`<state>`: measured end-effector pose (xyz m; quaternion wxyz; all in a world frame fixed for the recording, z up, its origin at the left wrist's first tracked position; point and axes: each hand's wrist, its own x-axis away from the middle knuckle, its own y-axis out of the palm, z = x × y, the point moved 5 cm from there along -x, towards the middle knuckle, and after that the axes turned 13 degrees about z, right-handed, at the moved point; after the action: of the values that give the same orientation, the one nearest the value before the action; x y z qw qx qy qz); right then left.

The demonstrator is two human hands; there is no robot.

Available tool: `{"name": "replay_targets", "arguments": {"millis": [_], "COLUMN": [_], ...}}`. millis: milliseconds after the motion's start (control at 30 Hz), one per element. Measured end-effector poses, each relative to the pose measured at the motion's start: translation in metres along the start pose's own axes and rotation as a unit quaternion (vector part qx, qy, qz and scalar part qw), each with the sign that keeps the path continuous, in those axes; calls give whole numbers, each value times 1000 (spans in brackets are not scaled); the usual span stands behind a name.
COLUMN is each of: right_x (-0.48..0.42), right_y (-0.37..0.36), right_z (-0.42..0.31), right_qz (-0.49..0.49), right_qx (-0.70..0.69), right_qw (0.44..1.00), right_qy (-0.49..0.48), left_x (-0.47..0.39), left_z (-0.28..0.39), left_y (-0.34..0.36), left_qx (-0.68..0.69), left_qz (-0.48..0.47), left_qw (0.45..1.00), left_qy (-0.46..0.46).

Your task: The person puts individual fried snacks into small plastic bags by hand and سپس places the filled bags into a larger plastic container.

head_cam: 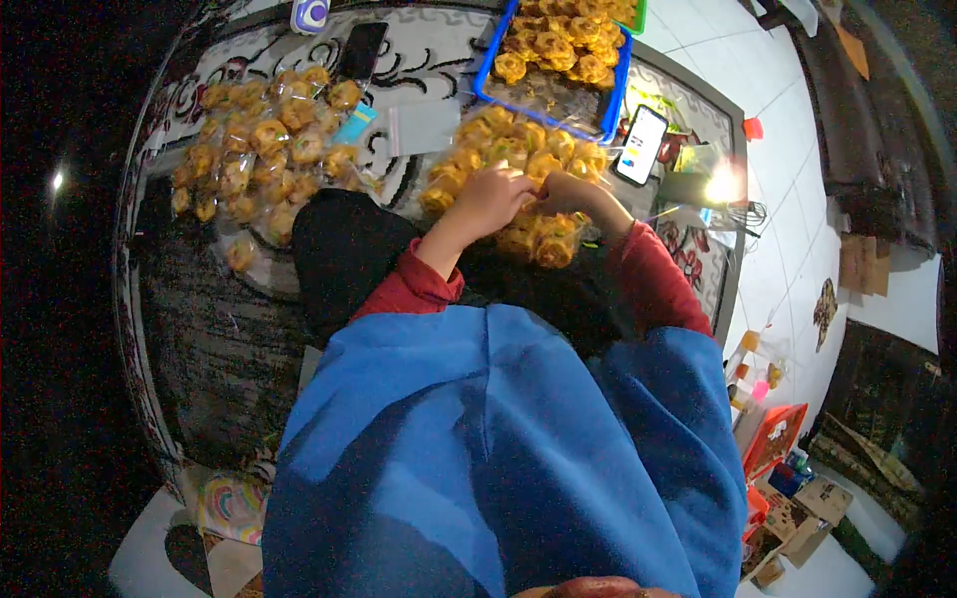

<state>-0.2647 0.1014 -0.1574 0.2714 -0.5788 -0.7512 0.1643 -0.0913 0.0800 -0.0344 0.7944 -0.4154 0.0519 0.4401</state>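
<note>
My left hand (492, 196) and my right hand (572, 196) meet over clear plastic bags of golden fried snacks (549, 161), before my lap. The fingertips of both hands pinch together at one spot, apparently on a bag's top edge; the exact grip is too small to tell. One filled bag (555, 241) lies just below the hands. Farther left sits a pile of similar filled clear bags (269, 142). Behind my hands, a blue plastic tray (482, 75) holds more loose snacks (557, 41) at its far side. Flat empty bags (422, 128) lie left of the tray.
A lit smartphone (641, 146) lies right of the bags, near a bright lamp (721, 185). A dark phone (364, 51) lies at the back left, on a patterned carpet (441, 41). Red baskets (774, 437) and cardboard boxes (822, 501) stand on the tiles at lower right.
</note>
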Motion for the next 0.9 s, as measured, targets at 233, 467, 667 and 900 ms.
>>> {"name": "replay_targets", "arguments": {"millis": [233,467,667,900], "right_x": [-2,0,-18,-38], "right_y": [-13,-44,-30,-24], "right_z": [-51,-76,-69,-70], "right_qz": [-91,-52,2,-63], "right_qx": [203,-88,-283,-93], "right_qw": [973,977,946,975], "right_qy": [69,189,156,192], "left_x": [-10,-11,-10,-9], "left_z": [-27,-43,-40,-36], "left_y": [-35,-23,-15,-24], "left_qx": [-68,-149,-105,-100], "left_qz": [44,-172,-72,-69], "left_qw": [996,974,989,989], "left_qy": [-45,-3,74,79]}}
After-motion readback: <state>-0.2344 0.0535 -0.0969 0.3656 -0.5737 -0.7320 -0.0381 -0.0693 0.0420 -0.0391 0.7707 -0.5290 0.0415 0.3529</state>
